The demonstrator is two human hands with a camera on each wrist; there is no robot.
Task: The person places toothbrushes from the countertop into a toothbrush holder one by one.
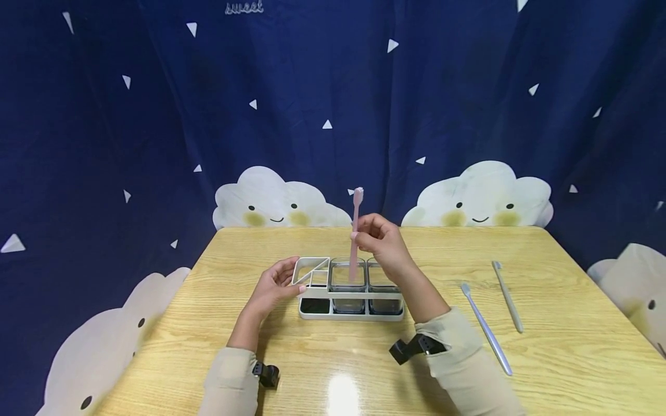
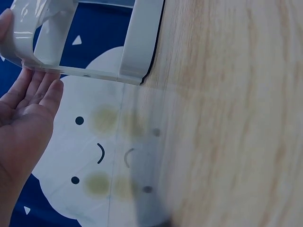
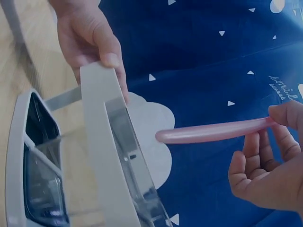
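Observation:
A pink toothbrush (image 1: 356, 203) stands nearly upright, bristles up, pinched between the thumb and fingers of my right hand (image 1: 387, 248). In the right wrist view the free end of its handle (image 3: 189, 134) hangs in the air above the rim of the white toothbrush holder (image 3: 97, 118). My left hand (image 1: 272, 292) grips the left end of that holder (image 1: 359, 294), thumb in front and fingers behind. Two clear cups sit in it: a middle cup (image 1: 347, 306) under the brush and a right cup (image 1: 384, 306), partly hidden by my right arm. Divided slots (image 1: 318, 279) fill the left end.
On the wooden table (image 1: 208, 335), to the right, lie a blue toothbrush (image 1: 486, 328) and a grey-green toothbrush (image 1: 509, 297), side by side and slanted. A dark blue curtain (image 1: 312, 75) with cloud shapes hangs behind the table's far edge.

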